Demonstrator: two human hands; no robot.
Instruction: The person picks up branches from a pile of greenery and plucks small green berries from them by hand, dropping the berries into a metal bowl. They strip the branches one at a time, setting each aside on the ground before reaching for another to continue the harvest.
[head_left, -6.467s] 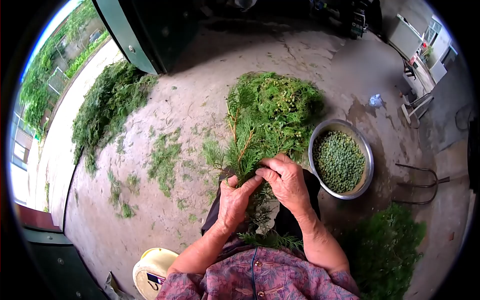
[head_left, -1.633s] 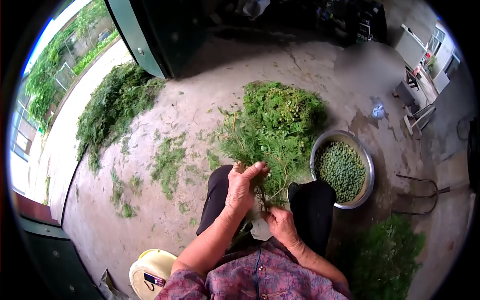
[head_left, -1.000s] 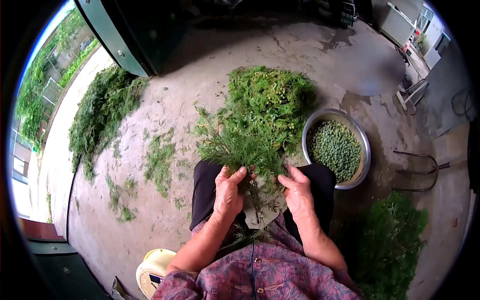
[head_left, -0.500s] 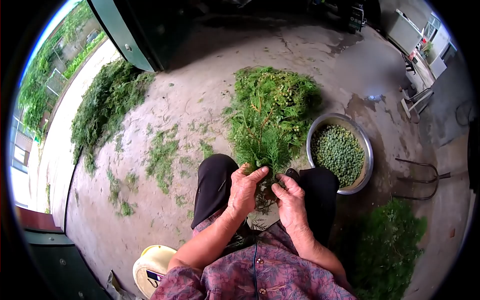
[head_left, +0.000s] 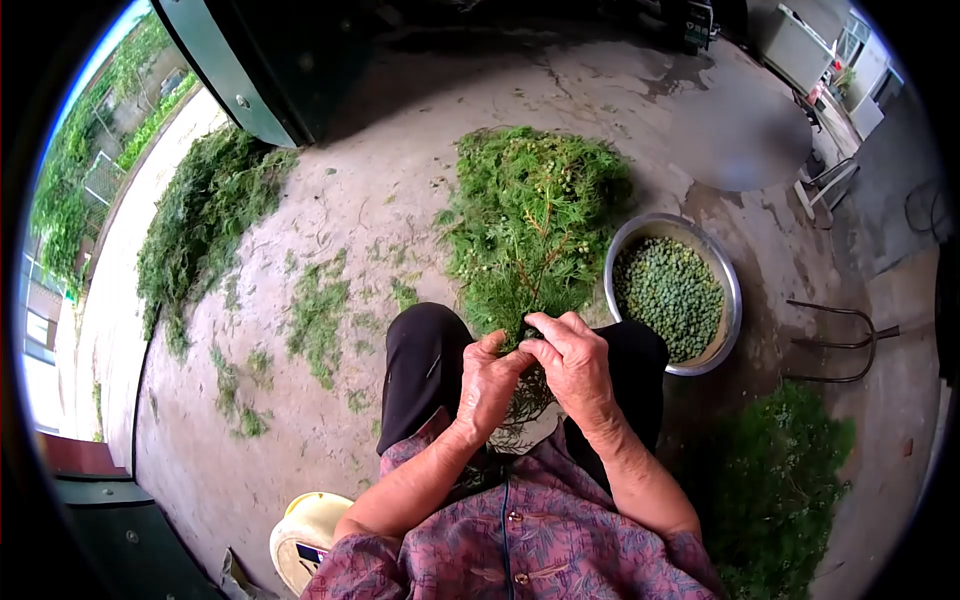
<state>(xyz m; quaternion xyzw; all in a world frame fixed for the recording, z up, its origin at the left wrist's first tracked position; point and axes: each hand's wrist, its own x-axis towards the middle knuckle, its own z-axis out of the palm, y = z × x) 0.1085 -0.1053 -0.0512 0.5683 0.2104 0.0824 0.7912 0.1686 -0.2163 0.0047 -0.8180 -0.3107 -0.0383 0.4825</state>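
Between my knees, my left hand (head_left: 488,385) is closed on the stem end of a leafy green branch (head_left: 532,270) with a brownish stalk. My right hand (head_left: 575,365) meets it there, thumb and fingers pinched at the same branch, fingertips of both hands close together. The branch lies over a pile of green sprigs (head_left: 590,180) dotted with small pale cones. To the right of the pile, beside my right knee, stands a metal basin (head_left: 733,300) holding many small round green cones (head_left: 668,298).
Darker cut foliage (head_left: 205,215) lies at the left, with scattered sprigs (head_left: 318,320) on the concrete floor. More greenery (head_left: 780,475) is at the lower right, below a bent metal rod frame (head_left: 868,345). A pale yellow bucket (head_left: 300,530) stands by my left elbow.
My right hand has moved up and inward, onto the branch beside my left thumb. The view has shifted slightly.
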